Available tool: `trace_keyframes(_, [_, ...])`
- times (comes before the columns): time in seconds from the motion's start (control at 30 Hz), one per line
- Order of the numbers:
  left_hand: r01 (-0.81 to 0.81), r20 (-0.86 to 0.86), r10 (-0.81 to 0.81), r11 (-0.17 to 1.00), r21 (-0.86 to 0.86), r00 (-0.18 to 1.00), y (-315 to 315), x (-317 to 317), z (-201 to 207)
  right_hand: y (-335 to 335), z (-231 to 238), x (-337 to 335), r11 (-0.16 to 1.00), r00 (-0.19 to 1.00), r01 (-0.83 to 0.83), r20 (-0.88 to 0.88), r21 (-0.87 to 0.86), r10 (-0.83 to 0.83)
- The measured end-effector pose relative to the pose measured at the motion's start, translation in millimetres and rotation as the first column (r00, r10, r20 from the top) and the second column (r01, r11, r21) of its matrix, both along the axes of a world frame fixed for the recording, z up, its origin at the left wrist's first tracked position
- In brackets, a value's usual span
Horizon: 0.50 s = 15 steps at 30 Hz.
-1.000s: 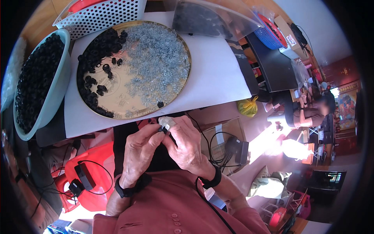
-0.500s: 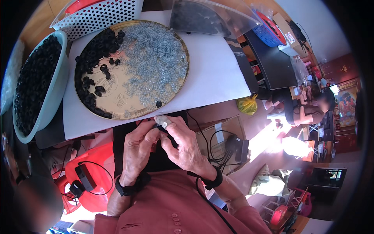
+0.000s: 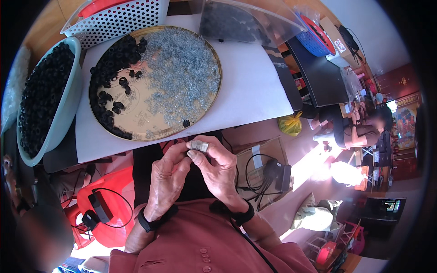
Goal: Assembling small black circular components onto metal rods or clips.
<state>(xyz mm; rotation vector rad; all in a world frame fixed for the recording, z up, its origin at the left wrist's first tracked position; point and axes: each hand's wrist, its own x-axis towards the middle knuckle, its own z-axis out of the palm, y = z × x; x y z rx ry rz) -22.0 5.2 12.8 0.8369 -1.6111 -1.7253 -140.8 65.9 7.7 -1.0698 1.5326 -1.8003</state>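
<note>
My left hand and my right hand meet just off the near edge of the table, fingertips pinched together. Whatever they pinch is hidden behind the fingers. A pale wrap of tape covers a fingertip of my right hand. Beyond them lies a round gold tray. Small black ring-shaped parts are heaped on its left side, and a spread of tiny clear pieces covers much of the rest. One lone black part sits near the tray's front rim.
A pale green basin full of black parts stands left of the tray. Behind are a white perforated basket and a clear plastic bin. A red chair stands at lower left, with a blurred person beside it. Another person sits far right.
Both hands have shifted slightly right, fingertips still together. The dark bit that showed between the fingers is now out of sight. My right thumb has moved up against the taped finger.
</note>
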Motion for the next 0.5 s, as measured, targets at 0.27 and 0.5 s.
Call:
trace_keyframes(0.27, [0.059, 0.075, -0.038, 0.947, -0.316, 0.996, -1.1, 2.5, 3.0, 20.0, -0.4, -8.2, 0.989, 0.860, -0.147, 0.498, 0.027, 0.114])
trace_keyframes(0.5, [0.061, 0.094, -0.025, 0.909, -0.411, 0.995, 3.0, -0.7, 5.6, 26.8, 3.3, -14.1, 0.936, 0.762, -0.343, 0.608, 0.083, 0.225])
